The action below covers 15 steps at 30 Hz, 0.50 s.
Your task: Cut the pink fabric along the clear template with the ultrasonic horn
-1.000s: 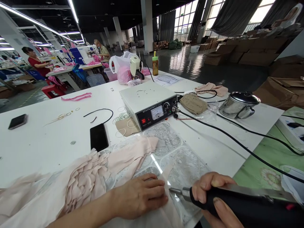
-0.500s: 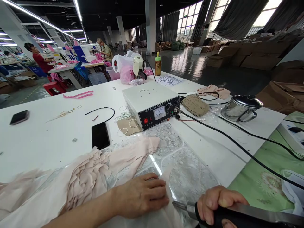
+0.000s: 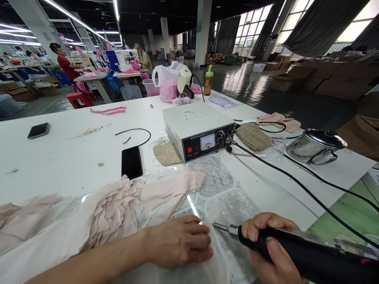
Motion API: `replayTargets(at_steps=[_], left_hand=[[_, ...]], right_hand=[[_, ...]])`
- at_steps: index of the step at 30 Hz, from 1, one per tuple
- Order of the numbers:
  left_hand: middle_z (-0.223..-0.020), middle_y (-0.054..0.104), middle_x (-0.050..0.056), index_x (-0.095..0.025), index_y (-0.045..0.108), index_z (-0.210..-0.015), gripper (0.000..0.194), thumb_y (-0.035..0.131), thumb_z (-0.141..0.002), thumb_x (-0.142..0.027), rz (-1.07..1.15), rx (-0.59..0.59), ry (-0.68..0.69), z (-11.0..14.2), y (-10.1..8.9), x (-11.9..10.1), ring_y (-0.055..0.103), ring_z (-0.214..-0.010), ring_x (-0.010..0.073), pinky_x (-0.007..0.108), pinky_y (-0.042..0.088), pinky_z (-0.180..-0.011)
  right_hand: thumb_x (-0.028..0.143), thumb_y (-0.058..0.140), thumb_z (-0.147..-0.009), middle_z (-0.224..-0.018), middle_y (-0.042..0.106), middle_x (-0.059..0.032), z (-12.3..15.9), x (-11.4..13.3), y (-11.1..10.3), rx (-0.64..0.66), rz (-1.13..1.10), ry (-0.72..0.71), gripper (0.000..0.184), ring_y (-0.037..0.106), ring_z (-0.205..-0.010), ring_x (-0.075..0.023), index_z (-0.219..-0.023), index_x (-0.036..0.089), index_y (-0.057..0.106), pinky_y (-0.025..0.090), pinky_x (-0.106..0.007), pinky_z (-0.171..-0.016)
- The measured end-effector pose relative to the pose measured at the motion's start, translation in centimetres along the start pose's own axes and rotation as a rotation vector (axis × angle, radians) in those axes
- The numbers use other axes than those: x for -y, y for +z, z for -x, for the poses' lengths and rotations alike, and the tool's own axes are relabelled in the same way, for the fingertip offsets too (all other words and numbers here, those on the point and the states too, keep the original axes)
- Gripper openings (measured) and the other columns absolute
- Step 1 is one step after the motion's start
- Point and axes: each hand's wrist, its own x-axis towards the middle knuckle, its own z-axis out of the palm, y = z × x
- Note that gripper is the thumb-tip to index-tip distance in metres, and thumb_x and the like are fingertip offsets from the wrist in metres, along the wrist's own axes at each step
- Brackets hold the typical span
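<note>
My left hand lies palm down on sheer pale pink fabric, fingers loosely bent and pressing on it. My right hand is wrapped round the black handle of an ultrasonic cutter. Its thin metal tip points left and meets the fabric's edge, just right of my left fingers; whether it touches cannot be made out. Beneath lies a clear patterned plastic sheet. To the left sit a heap of layered, ruffled pink pieces and a folded strip.
A generator box with dial stands mid-table, its black cable running right. Around it are a phone, a second phone, card templates, a lidded steel mug and a bottle. People sit at sewing machines behind.
The cutter's tip has moved up and slightly left along the fabric's edge, with my right hand raised. My left hand stays nearly in place. The whole view has shifted to the left.
</note>
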Motion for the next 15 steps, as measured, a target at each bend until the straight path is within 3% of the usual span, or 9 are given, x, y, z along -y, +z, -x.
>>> replayTargets(at_steps=[10, 15], left_hand=[[-0.090, 0.065, 0.005, -0.013, 0.065, -0.098, 0.018, 0.047, -0.100, -0.015, -0.033, 0.007, -0.006, 0.1, 0.1, 0.0, 0.059, -0.097, 0.0171, 0.029, 0.046, -0.091], [-0.089, 0.063, 0.005, -0.012, 0.065, -0.098, 0.014, 0.051, -0.097, -0.013, -0.041, 0.007, 0.019, 0.1, 0.2, 0.0, 0.059, -0.095, 0.0177, 0.030, 0.046, -0.091]], right_hand=[[0.029, 0.064, -0.083, -0.074, 0.049, 0.0016, 0.4, 1.1, -0.6, 0.000, 0.041, 0.068, 0.010, 0.050, -0.056, -0.0116, -0.087, 0.024, 0.056, 0.052, -0.031, -0.051], [0.028, 0.061, -0.085, -0.074, 0.048, 0.0003, 0.8, 1.7, -1.1, 0.081, 0.057, 0.081, 0.007, 0.050, -0.056, -0.0124, -0.088, 0.025, 0.056, 0.051, -0.031, -0.050]])
